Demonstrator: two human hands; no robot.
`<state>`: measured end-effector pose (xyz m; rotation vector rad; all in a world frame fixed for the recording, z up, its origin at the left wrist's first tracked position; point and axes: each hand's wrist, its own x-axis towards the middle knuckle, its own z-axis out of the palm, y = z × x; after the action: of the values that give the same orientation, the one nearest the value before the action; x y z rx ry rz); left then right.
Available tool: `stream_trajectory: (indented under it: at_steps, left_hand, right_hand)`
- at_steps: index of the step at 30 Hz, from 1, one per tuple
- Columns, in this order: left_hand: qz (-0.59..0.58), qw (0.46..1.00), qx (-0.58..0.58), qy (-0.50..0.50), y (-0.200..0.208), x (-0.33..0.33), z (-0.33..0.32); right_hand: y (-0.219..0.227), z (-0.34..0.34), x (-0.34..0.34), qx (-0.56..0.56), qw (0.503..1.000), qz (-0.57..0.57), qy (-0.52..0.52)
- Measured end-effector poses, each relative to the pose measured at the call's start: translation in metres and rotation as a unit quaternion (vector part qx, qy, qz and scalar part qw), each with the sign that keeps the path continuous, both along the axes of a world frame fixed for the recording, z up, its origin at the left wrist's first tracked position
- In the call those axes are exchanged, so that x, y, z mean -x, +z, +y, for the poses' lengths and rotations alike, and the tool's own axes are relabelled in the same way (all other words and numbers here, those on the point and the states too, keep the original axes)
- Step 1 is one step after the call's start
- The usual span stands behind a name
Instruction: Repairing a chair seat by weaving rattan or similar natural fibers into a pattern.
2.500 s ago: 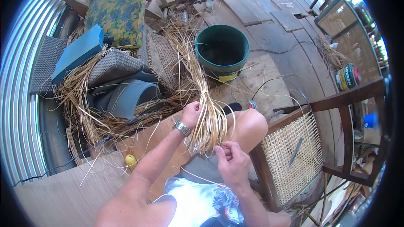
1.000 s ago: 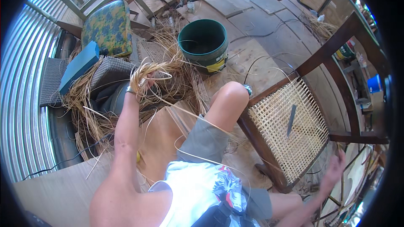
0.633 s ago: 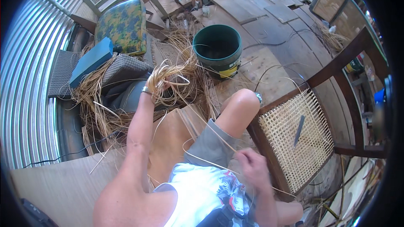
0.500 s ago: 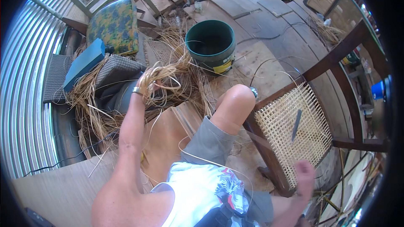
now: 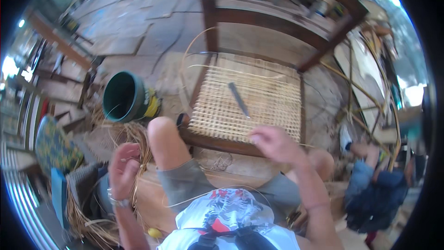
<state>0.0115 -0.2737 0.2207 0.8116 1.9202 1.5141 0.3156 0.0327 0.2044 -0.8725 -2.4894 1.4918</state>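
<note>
A wooden chair (image 5: 240,145) stands before me, its seat a woven cane panel (image 5: 273,97) with open square holes. On the weave lies a dark, slim tool (image 5: 237,98) with a pointed tip. My right hand (image 5: 277,146) is over the seat's front edge, thumb and fingertips together; what they pinch, if anything, is too blurred to make out. To the left, my left hand (image 5: 124,170) is raised beside a bundle of cane strands (image 5: 142,141), fingers loosely curved and apart from the thumb, with nothing plainly held. A thin strand (image 5: 185,201) loops across my lap.
A green bucket (image 5: 124,97) stands left of the chair. Further left are a patterned cushion (image 5: 55,146), a blue block (image 5: 59,194) and more strands. A person in dark blue clothing (image 5: 377,199) is at the right, near leaning poles (image 5: 356,88).
My view has swung right onto the chair. My left hand has come away from the looped bundle at the left, and my right hand has moved over the seat's front edge.
</note>
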Motion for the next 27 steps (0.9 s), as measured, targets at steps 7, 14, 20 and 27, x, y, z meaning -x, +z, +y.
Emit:
stream_trajectory:
  at_steps: [7,14,20,27]
  left_hand:
    - [0.151,0.896,0.129,-0.397,-0.009,-0.075,0.161]
    - [0.217,0.9,0.241,-0.291,-0.016,0.084,0.199]
    - [0.149,0.883,0.371,-0.247,-0.065,0.226,0.206]
    - [0.358,0.801,0.44,-0.193,-0.063,0.309,0.251]
  right_hand:
    - [0.009,-0.004,0.011,-0.026,0.99,0.102,0.097]
    - [-0.062,0.123,-0.107,0.103,0.99,-0.053,-0.079]
    - [-0.097,0.177,-0.159,0.154,0.964,-0.15,-0.159]
    - [-0.086,0.183,-0.206,0.124,0.943,-0.228,-0.209]
